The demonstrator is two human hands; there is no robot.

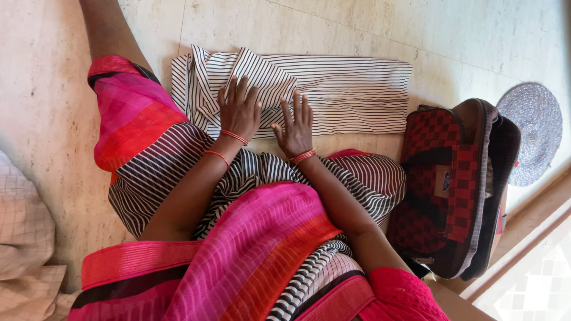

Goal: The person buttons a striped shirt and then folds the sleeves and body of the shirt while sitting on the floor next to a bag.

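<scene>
A white shirt with thin black stripes (351, 95) lies folded flat on the pale stone floor in front of me. My left hand (238, 110) rests palm down on its left part, near the collar, with the fingers spread. Just to the right, my right hand (295, 126) lies flat on the shirt's near edge, fingers apart. Neither hand grips anything. Both wrists wear thin red bangles. My lap, draped in pink, red and black-and-white striped cloth (250, 238), fills the lower middle of the view.
A red and black checked bag (452, 178) stands open at the right, close to my knee. Beyond it lies a round grey woven mat (532, 131). A pale checked cloth (24, 238) is heaped at the lower left. A raised step runs along the lower right.
</scene>
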